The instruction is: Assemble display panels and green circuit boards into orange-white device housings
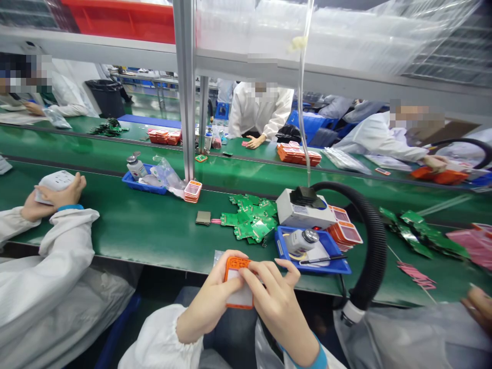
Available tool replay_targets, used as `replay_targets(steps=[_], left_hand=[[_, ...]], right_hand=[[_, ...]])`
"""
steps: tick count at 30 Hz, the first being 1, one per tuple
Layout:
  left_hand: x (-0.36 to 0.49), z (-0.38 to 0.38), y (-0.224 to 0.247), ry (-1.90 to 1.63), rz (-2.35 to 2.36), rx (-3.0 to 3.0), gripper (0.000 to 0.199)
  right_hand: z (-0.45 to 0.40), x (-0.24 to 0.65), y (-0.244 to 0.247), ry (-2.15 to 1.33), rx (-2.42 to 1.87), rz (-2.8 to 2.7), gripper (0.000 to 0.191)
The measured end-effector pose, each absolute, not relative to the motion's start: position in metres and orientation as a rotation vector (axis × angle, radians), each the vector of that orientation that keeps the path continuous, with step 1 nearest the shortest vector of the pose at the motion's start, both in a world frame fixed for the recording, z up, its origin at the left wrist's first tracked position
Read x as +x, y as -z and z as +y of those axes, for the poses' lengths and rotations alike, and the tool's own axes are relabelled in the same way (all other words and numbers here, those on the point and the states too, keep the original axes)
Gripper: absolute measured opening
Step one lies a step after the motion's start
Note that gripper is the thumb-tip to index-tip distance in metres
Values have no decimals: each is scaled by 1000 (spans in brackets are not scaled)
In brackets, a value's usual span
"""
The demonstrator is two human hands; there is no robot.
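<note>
An orange-rimmed frame with a pale panel (241,297) is held up just off the table's front edge. My left hand (209,297) grips its left side. My right hand (274,297) is on its right side, with thumb and index finger against the upper part of the panel and the other fingers raised. Beyond my hands, a pile of green circuit boards (253,218) lies on the green table (146,225), with a small grey-brown block (203,218) and pink strips to its left.
At right are a blue tray (334,264) with a bottle, a white box (303,210), stacked orange frames (348,233) and a black hose (378,246). Another blue tray (144,185) stands back left. A co-worker at left holds a white box (56,185).
</note>
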State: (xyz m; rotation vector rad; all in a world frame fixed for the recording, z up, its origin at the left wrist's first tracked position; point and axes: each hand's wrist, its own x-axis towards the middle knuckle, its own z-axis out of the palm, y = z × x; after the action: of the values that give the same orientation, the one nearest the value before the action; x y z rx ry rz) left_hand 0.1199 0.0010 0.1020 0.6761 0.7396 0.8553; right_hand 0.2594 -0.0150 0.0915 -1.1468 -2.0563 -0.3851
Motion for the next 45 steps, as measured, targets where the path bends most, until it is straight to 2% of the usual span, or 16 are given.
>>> replay_targets(steps=[11,18,23,34,39,45], left_hand=[[117,3,-102,-851,795,610,32],[114,5,-99,-871,815,656,41],[110,7,-99,-897,826,660,45],[107,9,-101,-905,793,688,41],[105,10,-90,-877,801,829,41],[103,10,-80,-852,819,911,40]], right_hand=[[-16,257,-86,373,-1165,-2034,28],[-17,256,-82,372,-1177,-2013,28],[-19,258,-84,369,-1194,-1990,16],[-24,249,-69,466,-1231,-1894,17],[-21,253,-72,354,-1221,-1862,11],[-17,256,-75,377,-1209,-1865,8]])
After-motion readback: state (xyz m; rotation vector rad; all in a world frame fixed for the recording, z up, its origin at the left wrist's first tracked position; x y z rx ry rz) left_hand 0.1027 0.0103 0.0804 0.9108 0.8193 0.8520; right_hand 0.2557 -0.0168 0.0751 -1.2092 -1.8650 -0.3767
